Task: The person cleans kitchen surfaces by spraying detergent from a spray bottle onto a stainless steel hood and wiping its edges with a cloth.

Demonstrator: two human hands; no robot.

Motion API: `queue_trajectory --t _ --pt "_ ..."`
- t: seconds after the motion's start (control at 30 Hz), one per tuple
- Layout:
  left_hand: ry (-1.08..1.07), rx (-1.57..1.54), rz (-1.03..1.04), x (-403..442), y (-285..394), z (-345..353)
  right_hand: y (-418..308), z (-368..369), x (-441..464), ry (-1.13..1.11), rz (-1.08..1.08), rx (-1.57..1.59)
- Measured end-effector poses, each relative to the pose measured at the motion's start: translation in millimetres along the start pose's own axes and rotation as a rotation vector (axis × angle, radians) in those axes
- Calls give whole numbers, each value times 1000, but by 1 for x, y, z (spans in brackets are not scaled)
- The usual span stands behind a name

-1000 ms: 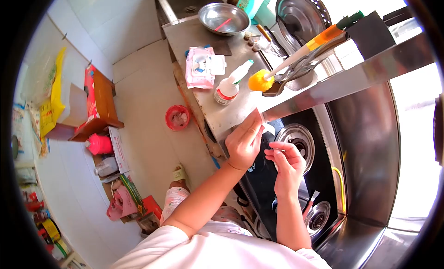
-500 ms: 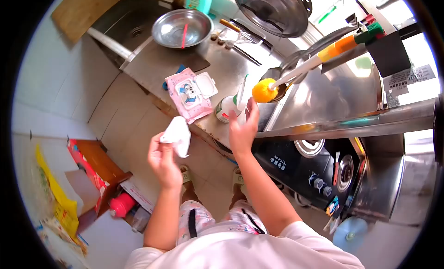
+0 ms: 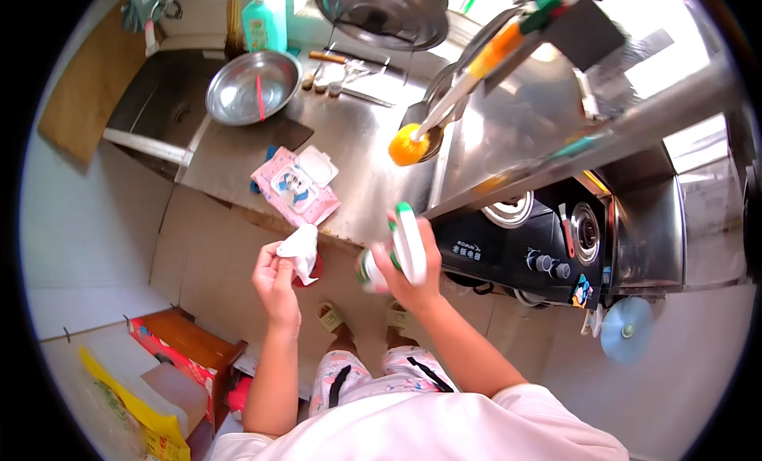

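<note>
In my left hand [image 3: 275,286] a white wet wipe [image 3: 300,251] is pinched between thumb and fingers, its loose end hanging over the counter's front edge. My right hand [image 3: 419,278] is wrapped around a white spray bottle with green parts [image 3: 409,247], held tilted in the air; its lower end is blurred. Just beyond my left hand lies a pink pack of wipes [image 3: 279,197] on the steel counter [image 3: 357,155], its white lid flipped up. Part of a red round object [image 3: 316,272] shows behind the wipe.
A metal bowl [image 3: 230,104] with a red strip inside stands beside the sink [image 3: 163,104]. An orange brush [image 3: 409,146] sticks out over the counter. Right of me is a black gas stove [image 3: 496,251]. A wooden cabinet [image 3: 194,342] stands at lower left.
My right hand has closed around the spray bottle and lifted it off the counter towards me. My left hand still holds the wipe. The view has shifted.
</note>
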State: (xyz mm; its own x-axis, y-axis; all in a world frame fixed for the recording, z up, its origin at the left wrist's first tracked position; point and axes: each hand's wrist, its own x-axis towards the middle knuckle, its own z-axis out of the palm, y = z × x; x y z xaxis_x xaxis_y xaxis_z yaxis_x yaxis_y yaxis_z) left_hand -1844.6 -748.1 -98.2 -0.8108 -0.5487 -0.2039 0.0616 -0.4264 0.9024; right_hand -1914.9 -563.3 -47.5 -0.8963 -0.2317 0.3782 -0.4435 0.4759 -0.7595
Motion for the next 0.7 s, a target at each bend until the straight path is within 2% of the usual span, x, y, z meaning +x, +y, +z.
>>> queue_trajectory --t 0.03,0.13,0.27,0.33,0.5,0.7 --pt "-48 -17 -9 1 4 10 -10 -17 -8 60 6 30" --pt "-247 -137 -110 -4 21 49 -41 -70 -18 126 -171 -57" --pt "-386 -105 9 -30 44 107 -85 -116 -19 221 -104 63" --pt "-443 -68 10 -43 53 130 -99 -133 -5 326 -219 81" --pt "-508 -167 -278 -45 42 163 -121 -154 16 443 -282 -22" --pt "-503 -146 -330 -43 58 175 -149 -175 43 466 -373 16"
